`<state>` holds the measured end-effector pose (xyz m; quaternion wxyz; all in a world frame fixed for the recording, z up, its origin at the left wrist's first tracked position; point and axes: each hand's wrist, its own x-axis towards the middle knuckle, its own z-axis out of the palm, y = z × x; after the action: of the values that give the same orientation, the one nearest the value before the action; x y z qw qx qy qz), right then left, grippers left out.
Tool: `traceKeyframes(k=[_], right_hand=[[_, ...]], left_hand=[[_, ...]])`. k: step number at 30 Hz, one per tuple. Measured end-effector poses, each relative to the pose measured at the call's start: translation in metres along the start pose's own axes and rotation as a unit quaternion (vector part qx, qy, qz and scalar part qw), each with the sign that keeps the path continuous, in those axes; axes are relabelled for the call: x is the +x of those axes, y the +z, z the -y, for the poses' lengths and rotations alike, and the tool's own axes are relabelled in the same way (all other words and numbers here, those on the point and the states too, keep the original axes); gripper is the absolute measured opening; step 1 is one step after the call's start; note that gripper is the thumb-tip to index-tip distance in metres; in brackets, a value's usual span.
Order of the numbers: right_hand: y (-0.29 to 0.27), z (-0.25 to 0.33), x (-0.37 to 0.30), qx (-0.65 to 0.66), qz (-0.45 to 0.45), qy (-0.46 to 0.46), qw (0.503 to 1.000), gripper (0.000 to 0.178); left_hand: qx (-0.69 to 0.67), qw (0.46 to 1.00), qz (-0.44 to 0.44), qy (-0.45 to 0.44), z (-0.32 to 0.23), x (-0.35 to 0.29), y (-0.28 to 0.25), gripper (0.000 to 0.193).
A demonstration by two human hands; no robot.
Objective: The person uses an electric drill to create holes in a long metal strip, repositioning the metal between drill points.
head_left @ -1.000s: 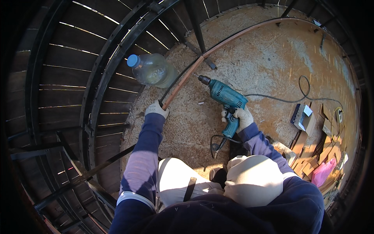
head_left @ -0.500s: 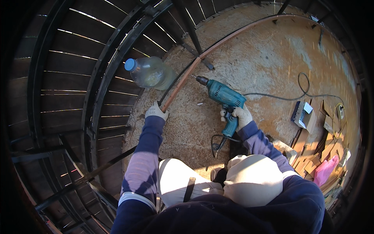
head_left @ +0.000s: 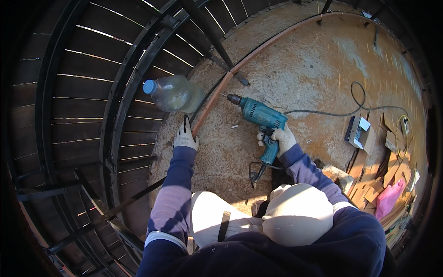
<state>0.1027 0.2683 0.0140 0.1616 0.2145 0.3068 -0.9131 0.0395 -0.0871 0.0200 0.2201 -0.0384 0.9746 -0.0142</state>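
Note:
My gloved left hand [head_left: 186, 137] is closed around the near end of a long, narrow wooden strip [head_left: 207, 107]. A thin black metal bar [head_left: 201, 105] runs along the strip's left side; the fingers partly hide both ends. In my gloved right hand [head_left: 282, 137] is a teal corded power drill [head_left: 263, 114], held by its grip. Its chuck and slim bit point left toward the strip, and I cannot tell whether the tip touches it. A large clear plastic bottle [head_left: 177, 94] with a blue cap lies tilted left of the strip.
Dark metal framing [head_left: 121, 92] and slatted boards curve along the left. A black post [head_left: 207, 32] meets the strip ahead. The drill's cord [head_left: 323, 112] loops right across the rough floor. An open small box [head_left: 359, 133], wood offcuts [head_left: 374, 189] and a pink bag [head_left: 390, 198] lie right.
The drill has shifted slightly left, bringing its bit closer to the strip. My left hand has changed its hold at the strip's end, and the view has shifted a little.

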Motion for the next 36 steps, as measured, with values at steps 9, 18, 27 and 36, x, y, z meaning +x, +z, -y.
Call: traceKeyframes(k=[9,18,27,36], right_hand=[[-0.003,0.001,0.000,-0.005,0.003,-0.003,1.000,0.073],[0.008,0.002,0.001,0.026,0.011,0.006,1.000,0.070],[0.031,0.003,0.001,0.048,-0.008,0.044,0.998,0.063],[0.030,0.000,0.006,0.015,-0.039,0.018,0.999,0.067]], left_hand=[[-0.006,1.000,0.006,0.008,-0.005,0.001,-0.001,0.094],[-0.076,0.994,0.033,-0.075,-0.010,0.018,-0.011,0.079],[-0.106,0.992,-0.004,-0.068,-0.046,0.061,-0.014,0.069],[-0.109,0.992,0.049,-0.032,-0.041,0.068,-0.019,0.067]])
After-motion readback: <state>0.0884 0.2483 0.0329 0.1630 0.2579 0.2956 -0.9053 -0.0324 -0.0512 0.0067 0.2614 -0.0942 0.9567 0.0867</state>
